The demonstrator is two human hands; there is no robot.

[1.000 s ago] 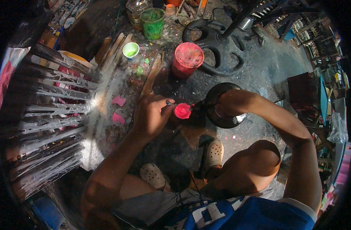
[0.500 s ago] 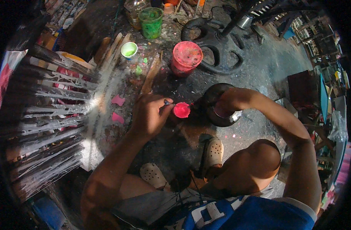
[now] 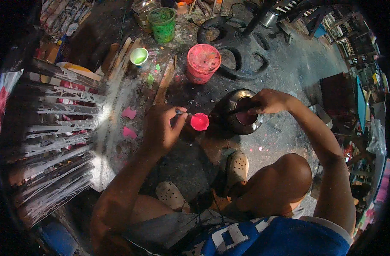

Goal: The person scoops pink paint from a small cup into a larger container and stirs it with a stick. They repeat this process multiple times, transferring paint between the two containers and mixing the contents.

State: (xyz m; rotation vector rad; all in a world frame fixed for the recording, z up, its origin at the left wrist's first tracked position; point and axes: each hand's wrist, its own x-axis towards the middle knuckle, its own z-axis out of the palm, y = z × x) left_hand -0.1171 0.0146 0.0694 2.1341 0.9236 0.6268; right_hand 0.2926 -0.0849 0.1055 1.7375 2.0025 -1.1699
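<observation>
Holding a dark slim tool across the mouth of the round metal pot, my right hand is closed on its near end; I judge work at the pot to be the step in hand. My left hand pinches a thin grey-blue piece beside the small pink cup, just left of the pot. Any move from here calls, I think, for keeping the tool clear of both rims. Its far end is lost in shadow, and I can't tell whether the piece joins the cup.
</observation>
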